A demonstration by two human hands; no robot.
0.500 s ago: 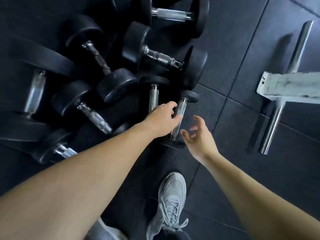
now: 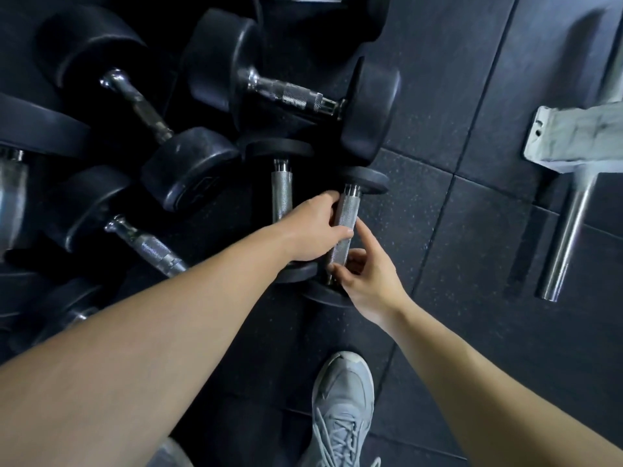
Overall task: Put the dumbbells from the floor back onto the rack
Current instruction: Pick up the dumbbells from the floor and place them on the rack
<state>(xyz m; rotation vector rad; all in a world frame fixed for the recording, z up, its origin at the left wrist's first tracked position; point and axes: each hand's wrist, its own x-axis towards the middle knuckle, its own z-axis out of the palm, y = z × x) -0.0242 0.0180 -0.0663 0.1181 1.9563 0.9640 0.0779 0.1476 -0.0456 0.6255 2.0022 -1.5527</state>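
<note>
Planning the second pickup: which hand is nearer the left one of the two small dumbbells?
Left. The left hand overlaps the handle of the left small dumbbell; the right hand sits beyond the right small dumbbell.

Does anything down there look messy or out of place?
Yes: black dumbbells lie jumbled on the floor, pointing every which way, some touching. The left hand and right hand grip the handle of a small dumbbell.
</note>
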